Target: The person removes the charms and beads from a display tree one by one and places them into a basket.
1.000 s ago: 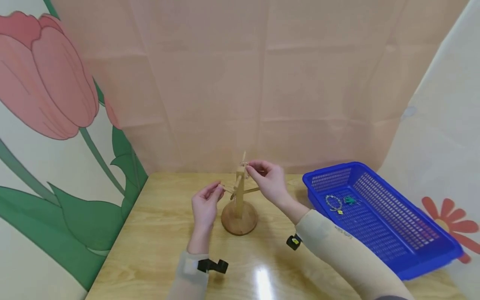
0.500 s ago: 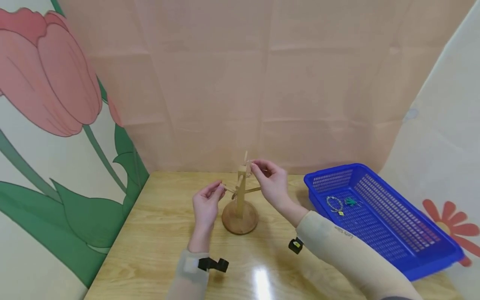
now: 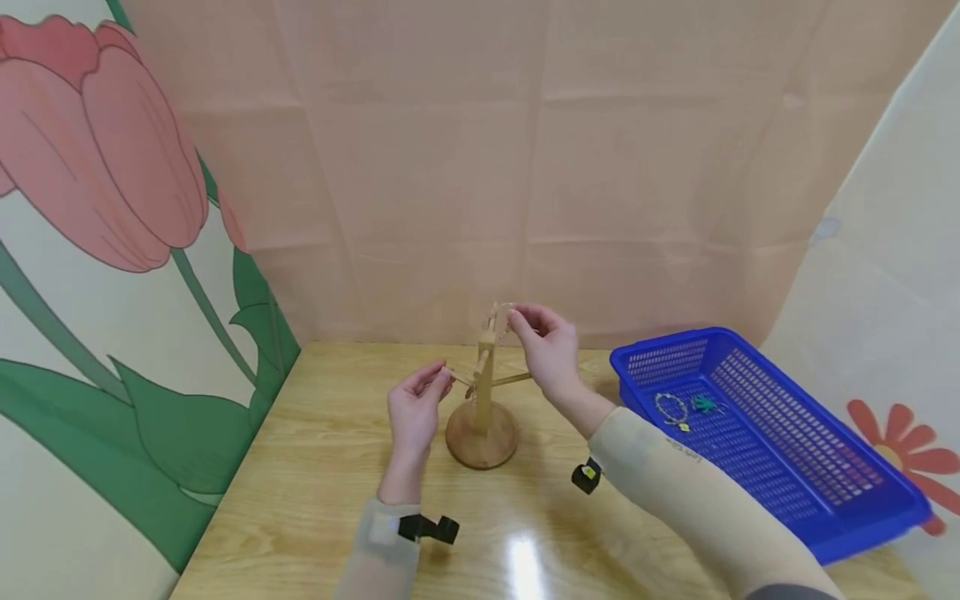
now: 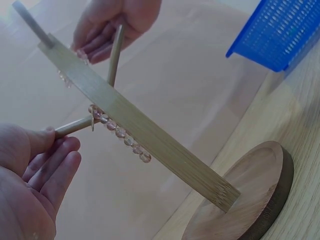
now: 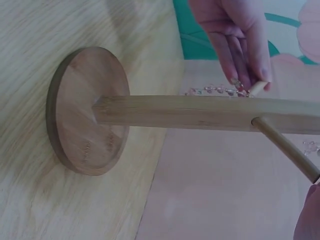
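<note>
A wooden stand with side pegs (image 3: 486, 400) rises from a round base (image 3: 482, 442) on the table. My left hand (image 3: 414, 407) pinches the end of its left peg (image 4: 74, 127) between thumb and fingers. From that peg hangs a bracelet of clear pinkish beads (image 4: 121, 133), beside the post. My right hand (image 3: 551, 354) is at the top of the stand, pinching a second beaded bracelet (image 4: 82, 55). That bracelet spreads from the fingertips toward the upright top peg (image 3: 492, 318); part of it is hidden behind the post in the left wrist view.
A blue plastic basket (image 3: 840, 521) stands on the right of the table. Inside it lie a beaded bracelet with a yellow charm (image 3: 671, 408) and a small green item (image 3: 703, 404). A pink cloth (image 3: 420, 208) hangs behind the table (image 3: 322, 467).
My right hand has risen slightly and moved a little to the right, drawing the bracelet up near the top peg. The left hand keeps its grip on the left peg.
</note>
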The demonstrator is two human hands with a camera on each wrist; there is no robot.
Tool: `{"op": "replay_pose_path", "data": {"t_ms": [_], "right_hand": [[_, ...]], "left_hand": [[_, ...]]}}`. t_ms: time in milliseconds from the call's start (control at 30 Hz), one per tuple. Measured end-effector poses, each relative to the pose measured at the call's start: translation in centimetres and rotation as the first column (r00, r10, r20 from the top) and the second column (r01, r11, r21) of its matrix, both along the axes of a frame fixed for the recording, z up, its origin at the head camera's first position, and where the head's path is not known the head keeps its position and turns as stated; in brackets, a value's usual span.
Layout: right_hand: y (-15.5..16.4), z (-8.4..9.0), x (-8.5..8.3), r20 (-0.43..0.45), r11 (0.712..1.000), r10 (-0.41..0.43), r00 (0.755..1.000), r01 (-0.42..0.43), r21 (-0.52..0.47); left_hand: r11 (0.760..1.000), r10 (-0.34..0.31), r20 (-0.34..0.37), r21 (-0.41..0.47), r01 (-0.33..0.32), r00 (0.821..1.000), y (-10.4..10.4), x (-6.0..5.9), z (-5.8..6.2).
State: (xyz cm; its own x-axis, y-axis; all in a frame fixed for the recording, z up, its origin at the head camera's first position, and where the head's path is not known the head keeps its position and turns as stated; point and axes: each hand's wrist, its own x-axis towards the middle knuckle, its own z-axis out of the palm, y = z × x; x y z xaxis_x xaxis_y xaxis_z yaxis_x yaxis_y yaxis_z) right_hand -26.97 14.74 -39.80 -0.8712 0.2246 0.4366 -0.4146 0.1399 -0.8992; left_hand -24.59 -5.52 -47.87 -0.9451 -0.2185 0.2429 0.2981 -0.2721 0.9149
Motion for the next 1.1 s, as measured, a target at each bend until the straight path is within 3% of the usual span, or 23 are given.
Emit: {"op": "replay_pose_path", "data": {"t_ms": [433,1100], "right_hand": [[0.1,0.6,-1.6,0.004,1.0,-0.018,1.0,0.018,-0.021],[-0.2,0.6,-1.9,0.015,0.999,-0.042,0.999,0.042,-0.03]], "left_hand": [[1.0,-0.001,0.009,0.015,0.001,1.0,-0.2,0.1,0.2],[1.0,-0.013,0.018,0.013,0.013,1.0,0.0,0.5,0.2]]}}
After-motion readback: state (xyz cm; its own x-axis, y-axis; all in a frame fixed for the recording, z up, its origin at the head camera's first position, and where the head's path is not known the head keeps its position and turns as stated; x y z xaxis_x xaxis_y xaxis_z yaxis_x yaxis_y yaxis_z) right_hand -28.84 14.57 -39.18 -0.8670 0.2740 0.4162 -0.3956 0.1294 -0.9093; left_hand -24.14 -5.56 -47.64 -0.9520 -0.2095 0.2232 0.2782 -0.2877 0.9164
